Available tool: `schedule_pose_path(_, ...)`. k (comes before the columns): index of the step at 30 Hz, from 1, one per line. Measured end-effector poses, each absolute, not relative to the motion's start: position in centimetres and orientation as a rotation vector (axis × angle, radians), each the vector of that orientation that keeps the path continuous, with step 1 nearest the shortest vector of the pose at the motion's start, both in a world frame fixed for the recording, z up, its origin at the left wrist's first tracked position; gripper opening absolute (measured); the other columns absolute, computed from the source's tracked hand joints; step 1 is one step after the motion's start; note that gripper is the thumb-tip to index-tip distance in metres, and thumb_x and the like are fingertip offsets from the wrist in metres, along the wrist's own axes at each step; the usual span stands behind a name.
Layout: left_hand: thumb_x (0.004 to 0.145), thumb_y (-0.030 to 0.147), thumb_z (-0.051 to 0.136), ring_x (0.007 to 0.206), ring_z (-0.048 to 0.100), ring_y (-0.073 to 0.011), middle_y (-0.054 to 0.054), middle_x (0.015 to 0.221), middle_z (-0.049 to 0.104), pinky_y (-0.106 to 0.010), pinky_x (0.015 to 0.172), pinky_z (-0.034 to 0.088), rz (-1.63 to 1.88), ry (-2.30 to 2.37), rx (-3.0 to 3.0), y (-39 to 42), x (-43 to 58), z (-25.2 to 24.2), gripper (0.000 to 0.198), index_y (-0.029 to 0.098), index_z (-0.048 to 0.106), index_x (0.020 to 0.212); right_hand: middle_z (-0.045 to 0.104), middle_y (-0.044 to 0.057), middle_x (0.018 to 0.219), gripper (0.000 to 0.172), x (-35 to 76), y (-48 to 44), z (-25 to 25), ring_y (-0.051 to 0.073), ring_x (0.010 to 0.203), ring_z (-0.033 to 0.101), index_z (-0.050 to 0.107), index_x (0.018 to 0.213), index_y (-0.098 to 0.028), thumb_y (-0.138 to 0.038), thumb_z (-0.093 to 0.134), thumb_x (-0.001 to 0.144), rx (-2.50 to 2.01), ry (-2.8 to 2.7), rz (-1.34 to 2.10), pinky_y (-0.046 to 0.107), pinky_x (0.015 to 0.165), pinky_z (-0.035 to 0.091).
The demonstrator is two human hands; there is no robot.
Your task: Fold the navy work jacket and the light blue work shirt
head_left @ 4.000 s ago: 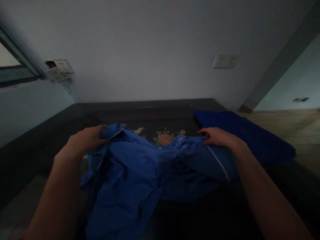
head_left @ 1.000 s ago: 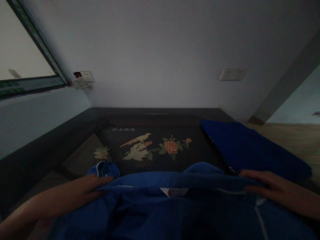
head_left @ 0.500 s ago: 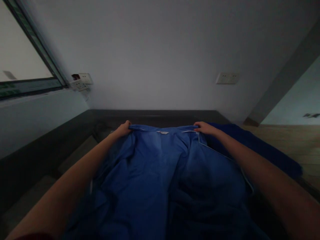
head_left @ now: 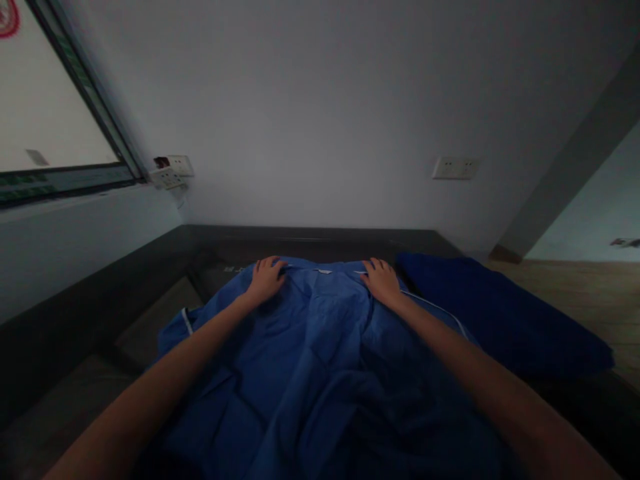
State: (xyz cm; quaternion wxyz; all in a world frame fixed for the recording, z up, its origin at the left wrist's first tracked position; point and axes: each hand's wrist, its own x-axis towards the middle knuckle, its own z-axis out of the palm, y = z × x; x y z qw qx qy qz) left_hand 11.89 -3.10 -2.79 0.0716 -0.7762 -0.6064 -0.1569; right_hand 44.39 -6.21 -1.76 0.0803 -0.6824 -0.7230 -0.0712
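A blue shirt with pale piping [head_left: 320, 333] lies spread in front of me, its collar at the far end and a small white label inside the neck. On the left side of the collar my left hand [head_left: 266, 279] rests flat, fingers spread over the cloth. My right hand [head_left: 381, 279] lies likewise on the right side of the collar, fingers apart and pointing away from me. Folds and creases run through the shirt's middle and near part, which is dim. A short sleeve end with a pale band shows beyond my left forearm.
A darker blue folded cloth [head_left: 500, 313] lies to the right. The dark sofa-like surface [head_left: 155, 320] has a raised rim [head_left: 310, 233] against the wall. Wall sockets [head_left: 456, 168] are at right, with more sockets [head_left: 173, 172] at left beside a window [head_left: 60, 100].
Both hands have let go of their pinch on the collar and now lie flat on it. The shirt has come down onto the surface, its left sleeve end now showing.
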Motion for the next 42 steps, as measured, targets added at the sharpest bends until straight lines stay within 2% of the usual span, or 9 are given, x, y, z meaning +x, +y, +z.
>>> schedule_pose_path(3, 0.09, 0.039, 0.045, 0.124, 0.047, -0.0238, -0.004, 0.136, 0.051, -0.044, 0.104, 0.036, -0.424, -1.717, -2.512, -6.9, 13.3, -5.0, 0.042, 0.033, 0.049, 0.131, 0.028, 0.015, 0.151, 0.056, 44.2, -9.9, -3.5, 0.035, 0.136, 0.026, 0.034, 0.144, -0.021, -0.048, 0.035, 0.094, -1.981, -2.294, -0.005, 0.052, 0.104, 0.031)
schedule_pose_path(8, 0.094, 0.044, 0.035, 0.139, 0.026, -0.0291, -0.005, 0.149, 0.037, -0.056, 0.11, 0.022, -0.353, -1.646, -2.634, -9.8, 13.2, -8.2, 0.048, 0.034, 0.037, 0.141, 0.018, 0.011, 0.155, 0.057, 45.0, -11.9, -6.1, 0.04, 0.139, 0.018, 0.024, 0.147, -0.032, -0.054, 0.027, 0.094, -1.98, -2.422, 0.229, 0.071, 0.1, 0.021)
schedule_pose_path(18, 0.095, 0.047, 0.03, 0.14, 0.024, -0.0275, -0.001, 0.152, 0.03, -0.051, 0.11, 0.022, -0.218, -1.709, -2.61, -5.9, 12.3, -8.5, 0.05, 0.036, 0.031, 0.144, 0.016, 0.005, 0.156, 0.059, 46.1, -5.8, -6.4, 0.039, 0.14, 0.012, 0.021, 0.148, -0.034, -0.058, 0.024, 0.094, -1.925, -2.492, 0.247, 0.073, 0.101, 0.015)
schedule_pose_path(26, 0.095, 0.046, 0.03, 0.139, 0.026, -0.0274, -0.003, 0.152, 0.031, -0.052, 0.109, 0.024, -0.206, -1.707, -2.636, -3.6, 12.0, -8.2, 0.05, 0.034, 0.033, 0.143, 0.026, 0.012, 0.153, 0.054, 45.2, -5.9, -3.5, 0.037, 0.139, 0.021, 0.036, 0.143, -0.024, -0.044, 0.041, 0.093, -1.817, -2.464, 0.226, 0.065, 0.105, 0.021)
schedule_pose_path(29, 0.095, 0.045, 0.031, 0.139, 0.027, -0.0286, -0.004, 0.151, 0.033, -0.053, 0.108, 0.025, -0.249, -1.701, -2.646, -3.4, 11.8, -8.2, 0.049, 0.031, 0.036, 0.142, 0.034, 0.012, 0.149, 0.051, 44.6, -8.4, -0.9, 0.03, 0.137, 0.029, 0.041, 0.14, -0.019, -0.037, 0.046, 0.093, -1.709, -2.457, 0.211, 0.051, 0.109, 0.026)
schedule_pose_path(32, 0.094, 0.043, 0.034, 0.136, 0.033, -0.0283, -0.008, 0.148, 0.038, -0.05, 0.108, 0.028, -0.329, -1.687, -2.641, -3.6, 11.9, -8.0, 0.049, 0.025, 0.042, 0.139, 0.053, 0.007, 0.136, 0.04, 44.5, -13.6, 1.3, 0.02, 0.124, 0.047, 0.052, 0.13, -0.02, -0.032, 0.05, 0.092, -1.541, -2.463, 0.257, 0.034, 0.105, 0.035)
schedule_pose_path(34, 0.093, 0.04, 0.037, 0.132, 0.039, -0.0271, -0.011, 0.144, 0.043, -0.047, 0.108, 0.03, -0.393, -1.669, -2.63, -3.8, 11.9, -8.0, 0.05, 0.019, 0.043, 0.138, 0.064, 0.007, 0.119, 0.031, 45.1, -18.4, 2.0, 0.02, 0.109, 0.058, 0.061, 0.117, -0.019, -0.029, 0.054, 0.089, -1.354, -2.413, 0.425, 0.033, 0.096, 0.043)
schedule_pose_path(38, 0.09, 0.035, 0.043, 0.129, 0.041, -0.0253, -0.011, 0.141, 0.045, -0.043, 0.109, 0.031, -0.517, -1.589, -2.623, -4.4, 12.0, -7.7, 0.053, 0.016, 0.039, 0.139, 0.069, 0.005, 0.095, 0.024, 47.5, -28.2, 2.0, 0.019, 0.087, 0.064, 0.066, 0.104, -0.02, -0.034, 0.058, 0.087, -1.423, -2.338, 0.679, 0.032, 0.081, 0.049)
schedule_pose_path(42, 0.089, 0.022, 0.038, 0.128, 0.041, -0.0228, -0.008, 0.139, 0.047, -0.043, 0.11, 0.03, -0.704, -1.438, -2.657, -5.5, 12.5, -6.2, 0.046, 0.019, 0.045, 0.135, 0.066, 0.006, 0.113, 0.033, 49.9, -34.5, 0.5, 0.023, 0.104, 0.061, 0.063, 0.112, -0.024, -0.033, 0.063, 0.081, -1.669, -2.205, 0.792, 0.037, 0.091, 0.048)
